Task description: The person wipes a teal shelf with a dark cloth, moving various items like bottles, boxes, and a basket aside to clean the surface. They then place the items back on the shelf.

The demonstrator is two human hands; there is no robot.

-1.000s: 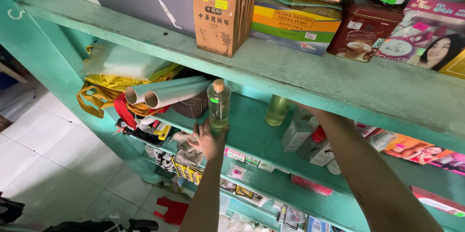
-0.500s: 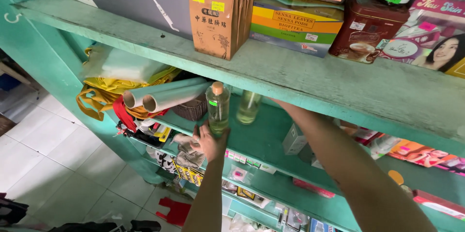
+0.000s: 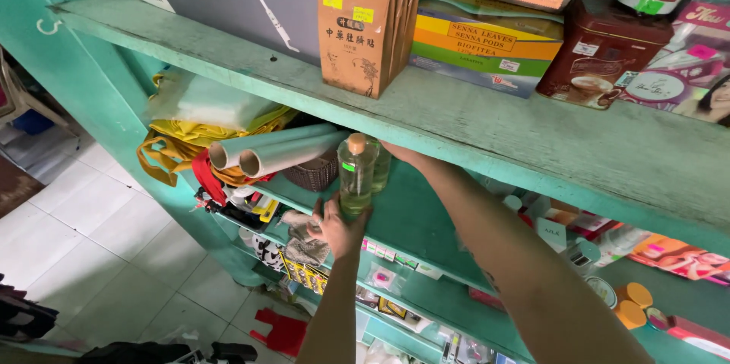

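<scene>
My left hand [image 3: 338, 228] cups the base of a clear plastic bottle of pale yellow oil with a tan cap [image 3: 354, 176], fingers closed loosely round it as it stands upright on the green painted shelf [image 3: 414, 216]. My right hand [image 3: 397, 152] reaches behind to a second clear bottle [image 3: 380, 166] set just beside it — grip hidden, cannot tell. Both bottles look placed, only release left; white paper rolls [image 3: 270, 152] and a dark woven basket [image 3: 313, 174] crowd the left.

Bare green shelf board [image 3: 414, 216] lies open right of the two clear bottles [image 3: 356, 175]; left, a wicker basket [image 3: 313, 173] and plastic rolls [image 3: 270, 152] block passage. The upper shelf [image 3: 487, 124] hangs low overhead.
</scene>
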